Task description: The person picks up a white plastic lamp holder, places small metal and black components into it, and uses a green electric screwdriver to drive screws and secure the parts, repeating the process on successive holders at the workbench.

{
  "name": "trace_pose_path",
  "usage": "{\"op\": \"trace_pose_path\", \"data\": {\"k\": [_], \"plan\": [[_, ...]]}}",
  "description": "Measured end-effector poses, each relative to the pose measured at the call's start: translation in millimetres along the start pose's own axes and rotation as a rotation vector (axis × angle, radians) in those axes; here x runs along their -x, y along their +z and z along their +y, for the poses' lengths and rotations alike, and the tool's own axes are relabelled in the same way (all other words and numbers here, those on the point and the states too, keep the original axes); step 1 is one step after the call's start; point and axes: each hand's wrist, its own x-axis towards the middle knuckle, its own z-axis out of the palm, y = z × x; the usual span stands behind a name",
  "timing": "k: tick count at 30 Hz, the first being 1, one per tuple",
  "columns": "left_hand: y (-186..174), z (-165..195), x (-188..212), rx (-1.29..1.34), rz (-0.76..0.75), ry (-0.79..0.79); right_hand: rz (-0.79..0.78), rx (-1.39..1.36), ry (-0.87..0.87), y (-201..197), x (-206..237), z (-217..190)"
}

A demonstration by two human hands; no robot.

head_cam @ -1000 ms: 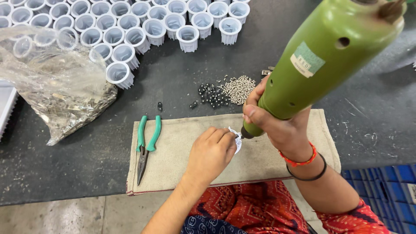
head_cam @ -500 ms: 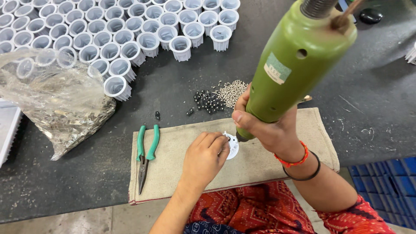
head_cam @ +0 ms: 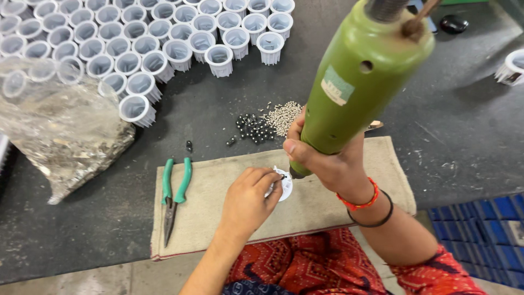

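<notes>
The right hand (head_cam: 327,158), wrapped round the green power screwdriver (head_cam: 360,82), had held its tip down on the small white part (head_cam: 285,186) throughout — the left hand's (head_cam: 248,202) fingers still pinched that part mid-cloth (head_cam: 338,202). Pliers (head_cam: 173,196) lay leftward, screws (head_cam: 273,120) behind; the cloth's right stayed open.

One green electric screwdriver (head_cam: 363,82), one pair of green-handled pliers (head_cam: 173,194), one beige cloth mat (head_cam: 338,205), one clear plastic bag (head_cam: 57,131) and two bracelets (head_cam: 367,210); white ribbed plastic cups (head_cam: 136,54) number well over thirty, crowding the surface's far-left corner.
</notes>
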Motion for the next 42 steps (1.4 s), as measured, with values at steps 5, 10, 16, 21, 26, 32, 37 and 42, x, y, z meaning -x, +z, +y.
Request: {"op": "trace_pose_path", "data": {"k": [5,10,16,21,26,32,37,42], "plan": [[3,-5,-1,0.046,-0.006,-0.042,0.029,-0.067,0.024,-1,-2,2],[2,-5,2,0.071,0.002,-0.053,-0.005,-0.021,-0.001,-1,0,9],[-1,-9,3,0.077,0.011,-0.085,0.007,0.009,-0.003,-4,3,5],[-1,-9,0,0.117,0.055,-0.086,0.028,-0.048,0.018,-5,0,4],[0,-5,-2,0.125,0.006,-0.069,0.020,-0.054,-0.029,-8,2,8],[-3,-1,-2,0.062,-0.039,-0.023,0.020,-0.091,-0.035,-9,3,11],[-5,0,-4,0.044,-0.059,-0.012,0.026,-0.068,-0.029,-7,3,10],[-6,-1,-1,0.057,-0.062,-0.008,0.006,-0.057,-0.029,-6,3,9]]}}
